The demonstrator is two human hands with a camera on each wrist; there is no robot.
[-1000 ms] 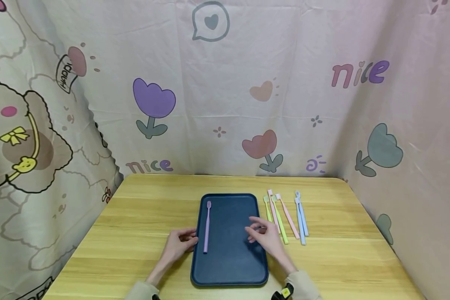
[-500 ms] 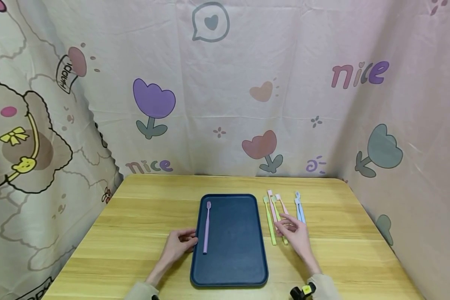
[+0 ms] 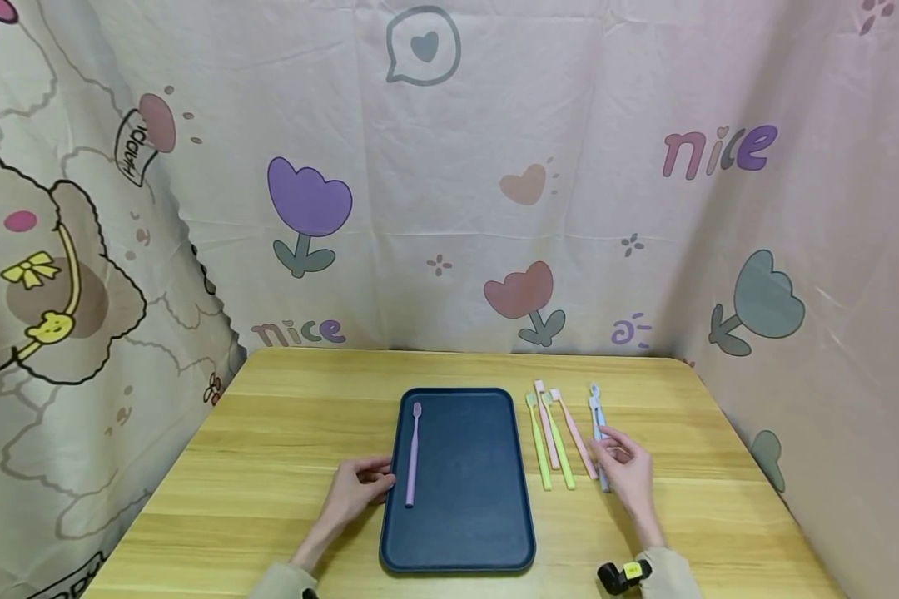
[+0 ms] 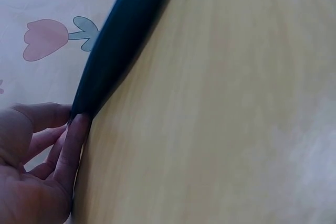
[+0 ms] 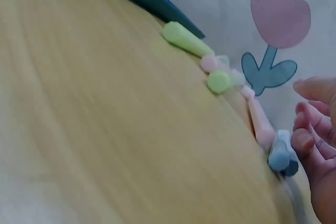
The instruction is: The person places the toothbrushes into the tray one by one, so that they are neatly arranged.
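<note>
My left hand (image 3: 355, 491) pinches the left rim of a dark blue tray (image 3: 464, 532); the left wrist view shows thumb and fingers at the tray's edge (image 4: 113, 51). One purple toothbrush (image 3: 413, 457) lies lengthwise on the tray's left side. Over two blue toothbrushes (image 3: 595, 412), right of the tray, is my right hand (image 3: 629, 474), its fingers loosely bent and apart. In the right wrist view the fingertips are right beside the blue handle ends (image 5: 280, 160), with no toothbrush gripped. The hand partly covers the blue handles in the head view.
Between tray and blue toothbrushes lie two green toothbrushes (image 3: 538, 445) and two pink toothbrushes (image 3: 575, 437), close together and partly overlapping. All rest on a wood-grain table (image 3: 285, 416). A printed curtain (image 3: 434, 166) hangs behind the table and along its sides.
My right hand has moved right, from over the tray's right edge across the green and pink toothbrushes to the blue ones. My left hand and the tray stay in place.
</note>
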